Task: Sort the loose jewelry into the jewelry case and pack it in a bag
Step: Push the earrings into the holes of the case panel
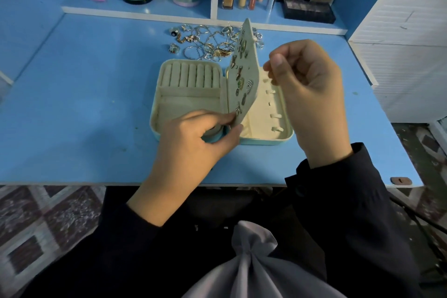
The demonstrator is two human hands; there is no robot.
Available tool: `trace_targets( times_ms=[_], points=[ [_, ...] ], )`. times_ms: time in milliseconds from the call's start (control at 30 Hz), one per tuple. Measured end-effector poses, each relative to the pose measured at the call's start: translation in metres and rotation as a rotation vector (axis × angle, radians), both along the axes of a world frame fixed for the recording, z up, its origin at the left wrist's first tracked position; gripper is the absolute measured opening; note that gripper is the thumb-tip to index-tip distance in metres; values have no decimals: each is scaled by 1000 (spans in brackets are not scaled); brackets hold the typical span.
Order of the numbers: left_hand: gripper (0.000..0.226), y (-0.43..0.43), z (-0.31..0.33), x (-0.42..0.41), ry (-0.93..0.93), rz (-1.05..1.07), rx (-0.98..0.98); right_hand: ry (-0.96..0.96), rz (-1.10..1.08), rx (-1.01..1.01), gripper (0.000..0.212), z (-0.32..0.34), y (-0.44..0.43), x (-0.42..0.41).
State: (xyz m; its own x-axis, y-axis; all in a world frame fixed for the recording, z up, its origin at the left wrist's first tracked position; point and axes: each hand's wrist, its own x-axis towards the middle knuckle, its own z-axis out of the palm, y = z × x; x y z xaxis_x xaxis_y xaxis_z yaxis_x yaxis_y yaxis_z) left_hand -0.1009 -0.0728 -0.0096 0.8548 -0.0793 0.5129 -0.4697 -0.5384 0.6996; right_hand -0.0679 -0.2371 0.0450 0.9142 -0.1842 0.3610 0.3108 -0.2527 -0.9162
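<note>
Nearest, at six o'clock of the scene, a grey cloth bag (254, 268) was seen lying in the lap, gathered at its neck; it was judged soft and limp, best taken by that gathered neck. Beyond it, on the blue worktop (84, 104), the open jewelry case (157, 94) was laid flat. Its hinged earring panel (249, 55) was held upright by the left hand (200, 138), the bottom corner being pinched between thumb and fingers. The panel was judged light and thin, likely to flex, so a hold at a bare edge clear of the studs would be advised. The right hand (307, 84) was raised at three o'clock of the panel with fingers curled and thumb set to forefinger; whether anything small was pinched there could not be told. The case was judged stiff-shelled and light, fit to be lifted by its sides once closed. It was seen as pale cream inside with a teal shell, ring rolls (191, 75) filling its left half and small tabs its right, and the panel was studded with earrings. At twelve o'clock of the case, just beyond its rim, the loose jewelry (208, 41) was heaped: rings, hoops and fine chains in silver and gold, judged slippery, easily tangled, and best picked singly.
</note>
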Motion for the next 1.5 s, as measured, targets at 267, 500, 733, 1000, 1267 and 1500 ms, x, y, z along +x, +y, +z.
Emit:
trace_targets(
  times_ms=[267,500,733,1000,1267,1500],
  points=[
    [16,3,8,1,185,-24,-142,244,164,117,11,-29,-7,-10],
    [18,7,15,6,465,-109,-297,263,268,104,12,-34,-10,-14],
    [17,9,17,6,492,-107,-284,242,206,-195,10,-42,-9,-24],
    [18,9,19,6,496,-121,-285,207,159,-213,6,-46,-2,-30],
    [18,10,19,7,505,-108,-269,158,146,-232,8,-49,2,-29],
    [18,11,20,7,509,-107,-273,160,118,-228,5,-52,2,-29]
  ],
)
